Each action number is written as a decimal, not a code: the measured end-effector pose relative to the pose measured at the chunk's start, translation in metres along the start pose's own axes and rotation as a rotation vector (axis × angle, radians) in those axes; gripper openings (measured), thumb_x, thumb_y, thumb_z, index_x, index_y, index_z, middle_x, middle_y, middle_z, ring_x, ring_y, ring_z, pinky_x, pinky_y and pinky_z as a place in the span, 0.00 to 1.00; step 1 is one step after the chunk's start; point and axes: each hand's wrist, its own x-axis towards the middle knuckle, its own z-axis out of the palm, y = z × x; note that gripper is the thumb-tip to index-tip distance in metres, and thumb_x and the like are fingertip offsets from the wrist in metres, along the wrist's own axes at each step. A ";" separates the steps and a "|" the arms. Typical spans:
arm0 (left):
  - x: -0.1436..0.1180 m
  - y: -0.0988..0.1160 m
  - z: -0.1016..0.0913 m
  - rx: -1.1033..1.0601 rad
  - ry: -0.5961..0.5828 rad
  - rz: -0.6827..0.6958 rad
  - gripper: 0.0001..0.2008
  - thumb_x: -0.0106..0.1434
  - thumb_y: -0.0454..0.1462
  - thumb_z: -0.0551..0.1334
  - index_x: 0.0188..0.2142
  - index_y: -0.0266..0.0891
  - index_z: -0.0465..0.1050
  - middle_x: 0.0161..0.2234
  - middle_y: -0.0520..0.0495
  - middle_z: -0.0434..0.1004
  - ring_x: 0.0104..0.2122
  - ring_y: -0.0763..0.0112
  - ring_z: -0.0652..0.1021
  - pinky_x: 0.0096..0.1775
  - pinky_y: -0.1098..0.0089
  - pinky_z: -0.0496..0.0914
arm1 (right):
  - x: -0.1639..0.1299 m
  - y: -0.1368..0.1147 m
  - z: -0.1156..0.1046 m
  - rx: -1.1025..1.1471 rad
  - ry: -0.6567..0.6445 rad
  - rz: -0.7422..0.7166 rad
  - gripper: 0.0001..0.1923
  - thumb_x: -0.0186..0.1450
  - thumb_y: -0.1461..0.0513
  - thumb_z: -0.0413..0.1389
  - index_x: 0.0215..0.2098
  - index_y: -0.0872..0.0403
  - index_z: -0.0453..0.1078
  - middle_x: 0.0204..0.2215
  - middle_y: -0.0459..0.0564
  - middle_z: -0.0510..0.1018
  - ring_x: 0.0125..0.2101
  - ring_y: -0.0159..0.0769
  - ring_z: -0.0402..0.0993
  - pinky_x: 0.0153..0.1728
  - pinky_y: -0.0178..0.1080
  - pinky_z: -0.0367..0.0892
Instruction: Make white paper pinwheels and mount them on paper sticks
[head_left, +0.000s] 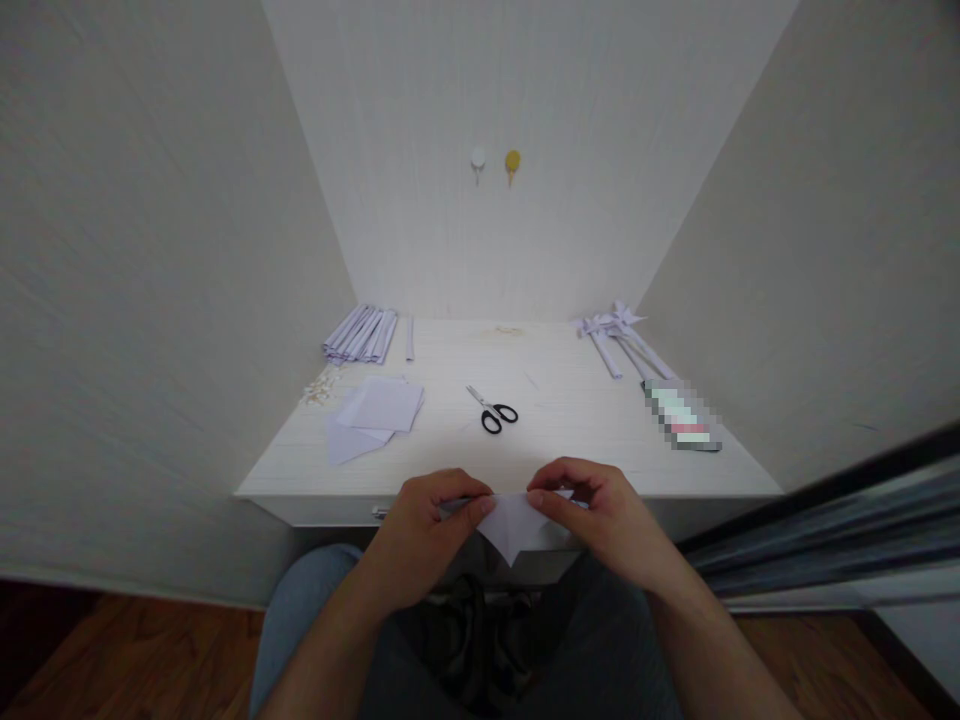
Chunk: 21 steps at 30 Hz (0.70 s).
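Both hands pinch a folded white paper (516, 525) above the lap, at the table (570, 400) edge: left hand (420, 535) and right hand (607, 520) fingers pressed on its top corners. Matching edges evenly would likely sharpen the crease. Scissors (495, 412) lie beyond.

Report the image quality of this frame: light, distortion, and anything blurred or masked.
Head view: soft, dim, even light, brightest on the back wall and the far table; wide-angle distortion splays the side walls outward; a pixelated patch masks the flat object at right; the left hand and right hand pinching the folded paper are fairly sharp; the scissors cast little shadow; no glare.
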 end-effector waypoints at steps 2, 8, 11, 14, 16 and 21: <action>0.001 -0.001 -0.001 -0.022 -0.004 -0.014 0.09 0.66 0.39 0.64 0.32 0.41 0.83 0.31 0.49 0.83 0.33 0.65 0.78 0.37 0.69 0.70 | 0.000 0.001 -0.001 0.024 0.001 0.018 0.09 0.62 0.55 0.65 0.32 0.53 0.80 0.27 0.46 0.81 0.28 0.35 0.73 0.28 0.36 0.65; 0.005 -0.003 0.000 -0.081 -0.041 -0.030 0.09 0.65 0.39 0.64 0.32 0.41 0.83 0.31 0.49 0.84 0.34 0.64 0.79 0.39 0.67 0.71 | 0.000 -0.002 0.001 0.010 -0.052 -0.009 0.09 0.63 0.56 0.63 0.30 0.53 0.80 0.25 0.45 0.79 0.27 0.35 0.71 0.29 0.36 0.64; 0.004 -0.009 0.000 -0.108 -0.030 -0.052 0.08 0.64 0.40 0.65 0.34 0.40 0.84 0.33 0.48 0.85 0.36 0.63 0.81 0.40 0.67 0.72 | 0.001 0.000 0.001 0.037 -0.046 0.003 0.10 0.63 0.55 0.63 0.29 0.53 0.79 0.24 0.45 0.78 0.26 0.34 0.69 0.27 0.35 0.63; 0.000 -0.016 -0.003 -0.143 0.020 -0.045 0.14 0.60 0.38 0.68 0.46 0.42 0.82 0.45 0.45 0.85 0.39 0.62 0.81 0.43 0.66 0.74 | 0.004 0.005 -0.002 0.118 0.002 0.056 0.12 0.60 0.53 0.65 0.28 0.54 0.79 0.23 0.45 0.77 0.24 0.32 0.68 0.25 0.35 0.62; -0.003 -0.017 -0.004 -0.144 0.043 -0.006 0.20 0.57 0.35 0.68 0.51 0.44 0.80 0.49 0.46 0.83 0.39 0.64 0.81 0.45 0.66 0.75 | 0.006 0.007 -0.003 0.196 0.022 0.108 0.13 0.59 0.52 0.66 0.27 0.54 0.78 0.22 0.45 0.77 0.22 0.31 0.68 0.24 0.34 0.62; -0.001 -0.008 0.001 -0.094 0.130 0.092 0.15 0.54 0.30 0.66 0.41 0.43 0.83 0.40 0.48 0.84 0.40 0.64 0.81 0.44 0.68 0.74 | 0.009 0.008 0.002 0.333 -0.042 0.205 0.18 0.54 0.48 0.69 0.25 0.55 0.77 0.22 0.45 0.76 0.22 0.31 0.71 0.25 0.34 0.68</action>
